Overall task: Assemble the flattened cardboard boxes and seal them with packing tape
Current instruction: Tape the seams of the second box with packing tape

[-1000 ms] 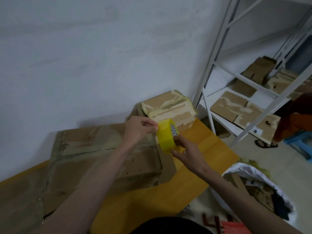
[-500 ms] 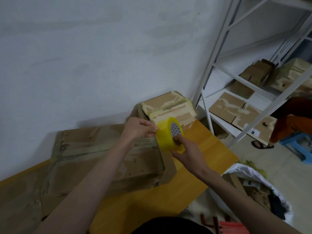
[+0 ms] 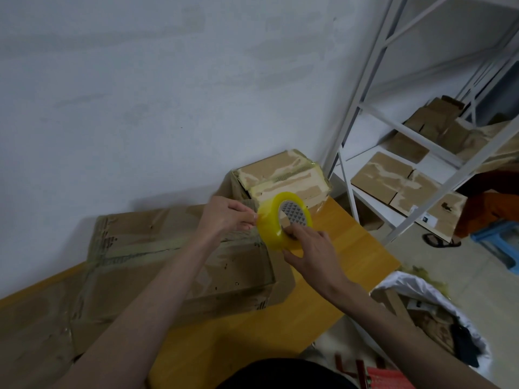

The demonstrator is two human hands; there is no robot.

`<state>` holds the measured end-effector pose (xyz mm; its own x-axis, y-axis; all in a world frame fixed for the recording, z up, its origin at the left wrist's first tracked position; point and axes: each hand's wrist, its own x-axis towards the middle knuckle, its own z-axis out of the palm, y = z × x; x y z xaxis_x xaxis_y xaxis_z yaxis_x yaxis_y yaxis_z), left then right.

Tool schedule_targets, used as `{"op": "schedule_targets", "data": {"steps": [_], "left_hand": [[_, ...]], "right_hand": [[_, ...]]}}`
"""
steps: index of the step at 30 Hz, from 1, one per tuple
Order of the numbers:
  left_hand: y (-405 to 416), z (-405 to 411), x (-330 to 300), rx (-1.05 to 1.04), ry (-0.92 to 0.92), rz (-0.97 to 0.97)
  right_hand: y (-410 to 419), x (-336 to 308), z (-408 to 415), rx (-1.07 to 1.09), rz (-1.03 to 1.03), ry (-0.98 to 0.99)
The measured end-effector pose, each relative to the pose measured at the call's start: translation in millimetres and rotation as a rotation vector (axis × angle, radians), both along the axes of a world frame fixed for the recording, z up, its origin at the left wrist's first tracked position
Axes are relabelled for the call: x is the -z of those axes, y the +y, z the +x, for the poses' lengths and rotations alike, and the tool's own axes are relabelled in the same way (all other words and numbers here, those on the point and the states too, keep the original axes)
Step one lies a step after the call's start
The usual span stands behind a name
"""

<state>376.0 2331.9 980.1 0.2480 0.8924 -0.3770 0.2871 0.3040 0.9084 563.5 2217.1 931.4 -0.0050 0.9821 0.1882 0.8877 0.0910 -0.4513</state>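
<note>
A yellow roll of packing tape [image 3: 271, 230] is held above the right end of a large brown cardboard box [image 3: 157, 248] that lies on the wooden table [image 3: 345, 242]. My right hand [image 3: 311, 252] grips the roll, with fingers in its core. My left hand [image 3: 226, 214] pinches the roll's left edge, where the tape end seems to be. Old tape strips cross the top of the large box. A smaller taped box [image 3: 283, 175] stands behind the roll against the wall.
More flattened cardboard [image 3: 31, 327] lies at the left of the table. A white metal rack [image 3: 362, 108] at the right holds several cardboard boxes [image 3: 384, 175]. A white bag of scraps [image 3: 429, 318] sits on the floor by the table; a blue stool [image 3: 497, 242] stands farther right.
The roll has turned, so its core now faces me more, and it has risen slightly. My left hand stays pinched at its edge.
</note>
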Motion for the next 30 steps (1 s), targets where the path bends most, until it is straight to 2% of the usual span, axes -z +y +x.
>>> {"op": "schedule_targets", "data": {"steps": [5,11,15,20,23,27,30], "left_hand": [[2.6,-1.9,4.2,-0.001,-0.015,-0.037],[6.8,1.8,15.9,-0.034,-0.119,-0.126],[-0.2,15.3,17.1,-0.134,-0.132,0.018],[-9.5,23.9,21.0,-0.229,-0.264,0.150],[-8.4,23.4,21.3,-0.244,-0.341,0.141],[-9.1,21.8,19.8,-0.237,-0.482,0.042],[-12.4,21.2,20.7,-0.226,-0.543,0.001]], "right_hand": [[0.2,-2.0,-0.2,-0.010,0.004,-0.028],[-0.3,-6.5,0.2,0.000,0.011,-0.024],[2.0,-8.1,-2.3,0.025,-0.054,0.104],[8.5,-13.0,-9.4,0.006,-0.066,0.205],[10.4,-16.5,-10.0,-0.015,-0.026,0.165],[13.9,-15.4,-7.7,-0.017,0.059,-0.067],[15.2,-15.1,-9.3,-0.029,0.058,-0.127]]}}
